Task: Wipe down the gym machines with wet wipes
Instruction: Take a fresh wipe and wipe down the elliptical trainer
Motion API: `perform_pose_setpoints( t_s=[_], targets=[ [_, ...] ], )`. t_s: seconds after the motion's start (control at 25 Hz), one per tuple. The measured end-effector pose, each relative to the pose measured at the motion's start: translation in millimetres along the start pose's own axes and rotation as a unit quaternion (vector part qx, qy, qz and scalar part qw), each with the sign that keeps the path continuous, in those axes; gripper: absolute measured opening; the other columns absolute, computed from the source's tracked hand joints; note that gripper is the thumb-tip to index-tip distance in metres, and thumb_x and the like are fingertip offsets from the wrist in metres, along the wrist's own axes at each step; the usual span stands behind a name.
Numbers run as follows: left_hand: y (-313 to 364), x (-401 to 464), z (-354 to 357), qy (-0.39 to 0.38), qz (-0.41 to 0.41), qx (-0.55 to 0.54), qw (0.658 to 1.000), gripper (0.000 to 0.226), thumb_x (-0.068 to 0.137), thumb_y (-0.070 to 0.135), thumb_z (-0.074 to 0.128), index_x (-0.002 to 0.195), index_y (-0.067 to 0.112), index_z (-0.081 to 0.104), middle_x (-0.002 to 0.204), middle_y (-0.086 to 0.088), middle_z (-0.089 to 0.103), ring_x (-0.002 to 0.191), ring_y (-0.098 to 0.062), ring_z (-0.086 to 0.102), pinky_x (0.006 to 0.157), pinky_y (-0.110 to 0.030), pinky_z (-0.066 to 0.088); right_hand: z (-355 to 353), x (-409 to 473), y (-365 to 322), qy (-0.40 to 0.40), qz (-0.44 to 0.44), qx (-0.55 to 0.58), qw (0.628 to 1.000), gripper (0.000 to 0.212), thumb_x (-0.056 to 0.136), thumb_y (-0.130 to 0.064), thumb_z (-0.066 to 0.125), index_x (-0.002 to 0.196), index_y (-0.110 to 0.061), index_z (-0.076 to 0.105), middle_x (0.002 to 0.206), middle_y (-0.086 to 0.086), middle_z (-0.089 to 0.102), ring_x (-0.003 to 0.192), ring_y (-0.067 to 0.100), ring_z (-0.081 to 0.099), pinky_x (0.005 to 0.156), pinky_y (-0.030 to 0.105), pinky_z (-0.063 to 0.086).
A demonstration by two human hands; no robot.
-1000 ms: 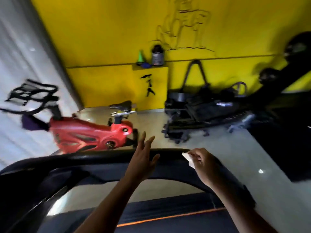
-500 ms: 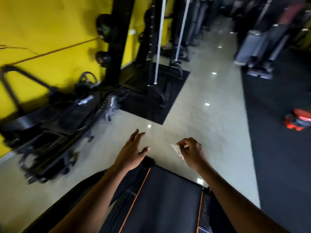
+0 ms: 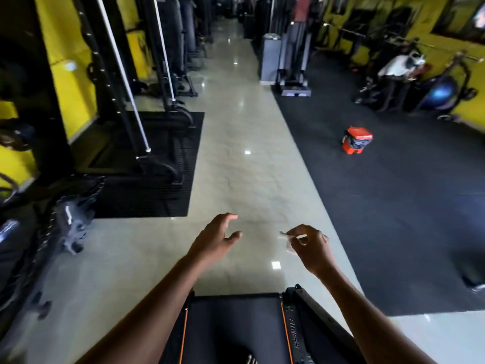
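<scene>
Both my arms reach forward over the rear end of a black treadmill (image 3: 236,327) with orange stripes along its belt. My right hand (image 3: 311,248) pinches a small crumpled white wet wipe (image 3: 288,239) between thumb and fingertips, held in the air above the glossy tiled floor. My left hand (image 3: 215,239) hovers beside it with fingers loosely spread and nothing in it. Neither hand touches the treadmill.
A black cable machine (image 3: 147,106) on a rubber mat stands at the left against the yellow wall. Folded black equipment (image 3: 47,232) lies at the near left. A red-orange bin (image 3: 356,140) sits on the dark rubber flooring (image 3: 406,219) to the right. More machines line the aisle ahead.
The view has swung right, from the yellow wall and red bike to the long aisle. Both hands have left the treadmill's curved rail and now hang in the air; the wipe stays in my right hand.
</scene>
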State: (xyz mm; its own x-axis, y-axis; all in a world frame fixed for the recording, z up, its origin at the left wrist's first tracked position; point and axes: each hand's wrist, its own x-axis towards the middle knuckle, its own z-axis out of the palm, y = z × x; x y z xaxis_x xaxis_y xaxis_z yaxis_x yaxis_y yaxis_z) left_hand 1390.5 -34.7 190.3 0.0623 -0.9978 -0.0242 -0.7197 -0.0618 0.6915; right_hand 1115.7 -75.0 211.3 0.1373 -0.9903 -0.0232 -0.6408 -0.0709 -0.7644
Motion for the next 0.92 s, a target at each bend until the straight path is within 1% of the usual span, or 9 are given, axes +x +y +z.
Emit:
perform_pose_setpoints(
  t_s=[0.04,0.12,0.16,0.28,0.44,0.6,0.72,0.84,0.92],
  targets=[
    [4.0,23.6,5.4,-0.014,0.002,-0.004,1.000,0.052,0.097,0.048,0.063,0.144,0.033,0.048,0.152,0.010,0.048,0.134,-0.013,0.055,0.107,-0.038,0.047,-4.7,17.3,6.5,0.005,0.007,0.005,1.000,0.016,0.090,-0.013,0.068,0.094,-0.027,0.076,0.090,-0.008,0.075,0.085,0.010,0.071,0.067,0.019,0.050],
    [14.6,75.0,20.1,-0.048,0.007,-0.004,0.999,0.051,0.097,0.049,0.063,0.143,0.034,0.048,0.150,0.010,0.049,0.133,-0.012,0.056,0.106,-0.039,0.049,-18.3,55.3,22.7,0.020,0.022,0.016,0.999,0.014,0.091,-0.015,0.069,0.093,-0.027,0.075,0.089,-0.009,0.075,0.084,0.009,0.071,0.063,0.013,0.047],
    [19.3,100.1,24.9,-0.054,0.012,0.001,0.998,0.050,0.097,0.048,0.064,0.142,0.034,0.049,0.150,0.010,0.050,0.132,-0.012,0.057,0.106,-0.039,0.048,-25.0,73.3,27.9,0.029,0.022,0.016,0.999,0.014,0.091,-0.015,0.069,0.092,-0.027,0.074,0.088,-0.009,0.075,0.083,0.009,0.071,0.059,0.008,0.044],
    [34.9,169.6,35.5,-0.056,0.017,-0.010,0.998,0.047,0.097,0.045,0.065,0.140,0.033,0.051,0.148,0.010,0.051,0.131,-0.011,0.058,0.104,-0.038,0.049,-44.4,121.4,38.6,0.041,0.046,0.027,0.998,0.014,0.094,-0.013,0.066,0.094,-0.025,0.074,0.090,-0.010,0.074,0.083,0.006,0.071,0.056,0.007,0.043],
    [44.2,257.8,53.5,-0.090,0.040,-0.002,0.995,0.046,0.097,0.047,0.063,0.140,0.034,0.050,0.148,0.012,0.050,0.131,-0.009,0.057,0.103,-0.038,0.048,-58.2,189.9,53.2,0.055,0.069,0.050,0.995,0.004,0.095,-0.027,0.071,0.093,-0.024,0.073,0.084,-0.011,0.074,0.076,0.000,0.069,0.057,0.007,0.042],
    [47.7,357.8,62.7,-0.111,0.059,-0.003,0.992,0.043,0.098,0.049,0.059,0.139,0.038,0.048,0.150,0.017,0.047,0.134,-0.006,0.053,0.104,-0.040,0.048,-63.0,279.0,59.3,0.080,0.077,0.046,0.993,0.009,0.092,-0.034,0.073,0.093,-0.026,0.074,0.083,-0.014,0.073,0.080,-0.002,0.068,0.061,0.007,0.044],
    [52.6,427.1,60.0,-0.127,0.073,0.000,0.989,0.045,0.098,0.049,0.058,0.140,0.036,0.048,0.150,0.014,0.048,0.135,-0.007,0.053,0.106,-0.041,0.047,-69.4,340.2,63.6,0.106,0.078,0.038,0.991,0.009,0.094,-0.025,0.070,0.101,-0.024,0.075,0.094,-0.012,0.073,0.084,-0.004,0.067,0.063,0.006,0.044],
    [57.2,505.4,63.3,-0.139,0.084,0.005,0.987,0.045,0.098,0.049,0.058,0.140,0.036,0.048,0.149,0.013,0.049,0.136,-0.008,0.052,0.106,-0.040,0.046,-74.1,406.2,79.5,0.136,0.071,0.020,0.988,0.025,0.095,-0.006,0.063,0.107,-0.023,0.078,0.101,-0.008,0.070,0.085,-0.017,0.060,0.070,0.004,0.043],
    [60.1,550.6,68.2,-0.152,0.086,0.004,0.985,0.043,0.098,0.047,0.059,0.139,0.037,0.049,0.149,0.014,0.050,0.137,-0.006,0.052,0.106,-0.039,0.046,-74.9,446.8,92.2,0.143,0.085,0.015,0.986,0.030,0.095,-0.006,0.063,0.103,-0.029,0.079,0.098,-0.008,0.069,0.084,-0.013,0.062,0.070,0.006,0.043]
  ],
)
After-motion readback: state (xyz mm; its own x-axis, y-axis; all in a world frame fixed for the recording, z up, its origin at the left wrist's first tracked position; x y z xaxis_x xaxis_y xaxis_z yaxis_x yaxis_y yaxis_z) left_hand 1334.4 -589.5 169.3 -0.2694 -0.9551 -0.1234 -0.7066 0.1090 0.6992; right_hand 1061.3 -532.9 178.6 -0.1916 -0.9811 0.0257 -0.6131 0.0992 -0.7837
